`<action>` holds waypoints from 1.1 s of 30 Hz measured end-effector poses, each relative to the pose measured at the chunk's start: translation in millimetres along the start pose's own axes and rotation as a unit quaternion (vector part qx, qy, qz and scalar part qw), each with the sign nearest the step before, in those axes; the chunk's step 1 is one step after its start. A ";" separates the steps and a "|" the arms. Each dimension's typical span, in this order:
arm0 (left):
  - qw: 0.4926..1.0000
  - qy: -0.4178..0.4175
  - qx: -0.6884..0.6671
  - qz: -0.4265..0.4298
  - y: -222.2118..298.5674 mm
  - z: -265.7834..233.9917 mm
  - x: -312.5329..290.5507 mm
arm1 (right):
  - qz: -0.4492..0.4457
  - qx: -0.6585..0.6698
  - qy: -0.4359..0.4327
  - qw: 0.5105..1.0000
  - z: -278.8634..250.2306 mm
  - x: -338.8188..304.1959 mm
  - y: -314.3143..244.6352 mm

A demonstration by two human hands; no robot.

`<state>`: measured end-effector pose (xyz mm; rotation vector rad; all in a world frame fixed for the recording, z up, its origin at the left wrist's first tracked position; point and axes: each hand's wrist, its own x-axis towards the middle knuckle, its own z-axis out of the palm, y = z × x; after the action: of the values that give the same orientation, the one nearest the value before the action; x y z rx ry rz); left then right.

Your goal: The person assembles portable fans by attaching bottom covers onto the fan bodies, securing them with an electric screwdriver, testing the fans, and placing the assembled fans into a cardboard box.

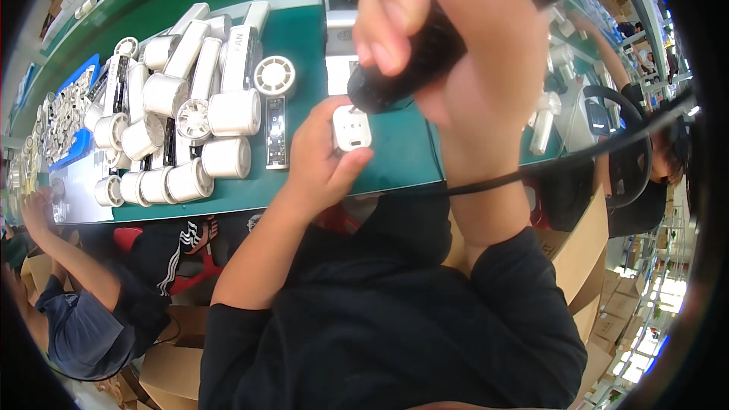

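Note:
Close to the middle, my left hand (323, 156) is closed around a small white plastic part (351, 130), a rounded block whose end face shows small holes and a dark slot. My right hand (463, 45) grips a black electric screwdriver (414, 64) from above, its tip angled down to the left. That tip meets the upper edge of the white part's face; the exact contact spot is too small to make out. A black cable (531, 175) crosses in front of my right forearm.
White handheld fans (163, 95) lie heaped on the green table (296, 23) to the left. Beside them are a round fan head (274, 76) and an opened handle (277, 133). A blue tray (72, 153) holds small parts. Co-workers sit on both sides; cardboard boxes (577, 258) stand at right.

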<state>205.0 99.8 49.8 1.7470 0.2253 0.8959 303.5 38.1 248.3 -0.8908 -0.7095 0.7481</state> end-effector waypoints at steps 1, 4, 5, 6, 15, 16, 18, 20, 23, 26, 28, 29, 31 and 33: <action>1.000 0.001 -0.005 0.004 -1.0 -0.3 0.3 | -0.003 0.003 -0.003 1.000 0.0 0.3 0.7; 1.000 0.003 -0.001 0.008 -3.2 -0.8 1.0 | -0.018 0.000 -0.017 1.000 -2.4 0.7 3.9; 1.000 0.004 0.008 0.006 -3.4 -1.4 0.3 | -0.023 -0.018 -0.026 0.999 -1.7 1.8 4.7; 1.000 0.010 0.014 0.009 -3.0 -2.3 -1.0 | -0.029 -0.035 -0.036 0.998 -0.6 2.6 6.3; 0.984 -0.009 0.157 0.083 25.8 15.3 1.7 | -0.275 0.022 -0.100 0.956 -60.2 -24.7 -19.7; 0.980 0.011 0.177 0.089 24.4 7.8 -4.6 | -0.261 -0.004 -0.095 0.961 -62.8 -21.4 -13.3; 0.990 0.010 0.129 0.058 36.7 1.1 -18.5 | -0.195 -0.118 -0.068 0.971 -71.3 -19.6 -6.0; 0.999 0.012 0.018 -0.041 53.7 -9.4 -42.5 | -0.134 -0.153 -0.045 0.978 -73.1 -17.0 4.4; 0.990 0.018 -0.095 -0.105 83.9 -43.5 -82.5 | -0.163 -0.178 -0.063 0.968 -84.9 -5.0 20.7; 0.989 0.124 -0.079 -0.031 127.3 -83.4 -118.4 | -0.138 -0.174 -0.006 0.975 -130.4 6.8 20.6; 0.987 0.156 0.024 0.026 159.1 -124.1 -151.5 | -0.118 -0.116 -0.047 0.985 -169.9 26.9 22.8; 0.981 0.168 0.084 0.037 183.3 -143.2 -170.1 | -0.123 -0.104 -0.051 0.986 -174.4 28.8 24.8; 0.967 0.198 0.153 0.041 229.0 -173.3 -219.4 | -0.135 -0.095 -0.059 0.985 -180.0 39.0 29.8; 0.909 0.313 0.265 0.077 266.5 -196.6 -282.0 | -0.133 -0.116 -0.053 0.983 -184.1 56.6 37.7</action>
<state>-195.1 -12.1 178.6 1.9257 0.8254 1.6155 470.5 23.6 146.3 -0.9475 -1.0040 0.4817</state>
